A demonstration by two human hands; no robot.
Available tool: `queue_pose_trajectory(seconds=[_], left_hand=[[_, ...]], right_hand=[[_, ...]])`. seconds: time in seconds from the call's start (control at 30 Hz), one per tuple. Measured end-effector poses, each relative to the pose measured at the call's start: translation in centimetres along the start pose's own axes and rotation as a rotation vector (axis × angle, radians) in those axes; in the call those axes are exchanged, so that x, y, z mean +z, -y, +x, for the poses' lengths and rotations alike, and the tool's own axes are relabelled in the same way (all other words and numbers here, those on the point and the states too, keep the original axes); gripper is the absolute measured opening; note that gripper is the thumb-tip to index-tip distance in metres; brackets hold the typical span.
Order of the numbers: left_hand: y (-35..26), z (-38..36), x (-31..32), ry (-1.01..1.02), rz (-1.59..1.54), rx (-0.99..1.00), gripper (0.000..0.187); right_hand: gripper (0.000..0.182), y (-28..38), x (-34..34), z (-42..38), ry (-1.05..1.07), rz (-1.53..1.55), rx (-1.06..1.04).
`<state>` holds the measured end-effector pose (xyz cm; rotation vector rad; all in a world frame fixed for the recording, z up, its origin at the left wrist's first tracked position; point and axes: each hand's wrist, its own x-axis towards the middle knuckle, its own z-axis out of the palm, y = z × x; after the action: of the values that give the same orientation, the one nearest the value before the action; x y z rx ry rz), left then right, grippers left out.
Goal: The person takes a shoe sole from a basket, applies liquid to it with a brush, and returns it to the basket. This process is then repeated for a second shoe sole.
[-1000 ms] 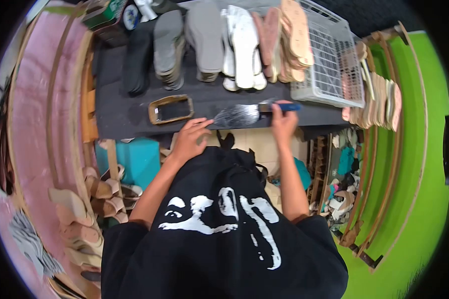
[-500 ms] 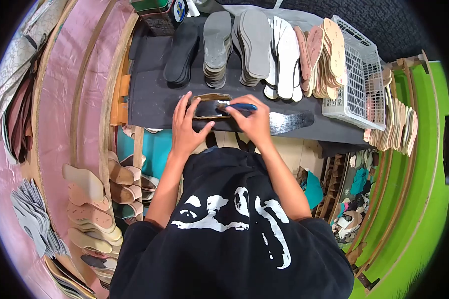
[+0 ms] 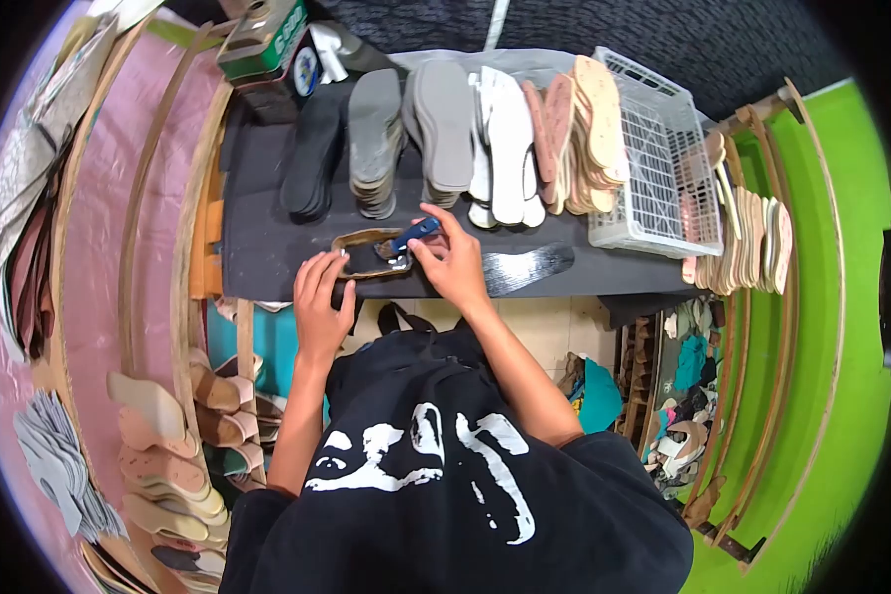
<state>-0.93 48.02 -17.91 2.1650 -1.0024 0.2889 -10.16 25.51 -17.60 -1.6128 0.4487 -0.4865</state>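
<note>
Dark fabric covers the worktable (image 3: 267,267) across the middle of the frame, between a pink-lined wooden shelf (image 3: 104,247) at the left and a bright green wall (image 3: 812,416) at the right. Just left of centre, the person's right hand (image 3: 450,262) has thumb and fingers pinched narrow on a flat brush with a blue handle (image 3: 418,234), held aslant, I would say, so that its head can reach down inside the small rectangular tray with a crusted brown rim (image 3: 361,238). The left hand (image 3: 320,297) closes around nothing: its fingers lie nearly straight, tips at the tray's left end, thumb apart, probably to steady so light a vessel against the brush. Just right of the brush hand, near the table's front edge, lies a long black sole-shaped piece with a streaky white shine (image 3: 528,269), flat and within easy reach. Farther back, towards the top of the frame, overlapping piles run in a row: black soles (image 3: 314,158), speckled dark-grey soles (image 3: 374,124), smooth grey soles (image 3: 444,119), white soles (image 3: 510,144) and tan and pinkish soles (image 3: 596,119), seemingly grouped by colour. A white plastic lattice crate (image 3: 643,236) ends the row at upper right; a green and dark metal can (image 3: 264,45) stands at upper left, well apart from the hands.
</note>
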Motion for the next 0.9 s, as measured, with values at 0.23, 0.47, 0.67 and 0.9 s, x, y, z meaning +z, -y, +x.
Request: queue_pose_trajectory(seconds=[0.23, 0.47, 0.67, 0.9], left_hand=[[-6.4, -0.8, 3.4, 0.23, -0.36, 0.122, 0.02], [-9.2, -0.2, 10.2, 0.578, -0.111, 0.049, 0.09], [-9.6, 0.6, 13.4, 0.58, 0.049, 0.04, 0.098], [-9.7, 0.4, 13.6, 0.601, 0.035, 0.059, 0.087]], right_hand=[[0.046, -1.9, -5.9, -1.8, -0.286, 0.06, -0.034], [0.042, -4.2, -17.9, -2.7, -0.458, -0.419, 0.063], [0.054, -5.6, -21.9, -4.0, -0.339, -0.755, 0.07], [0.061, -7.2, -22.5, -6.3, -0.263, -0.752, -0.035]])
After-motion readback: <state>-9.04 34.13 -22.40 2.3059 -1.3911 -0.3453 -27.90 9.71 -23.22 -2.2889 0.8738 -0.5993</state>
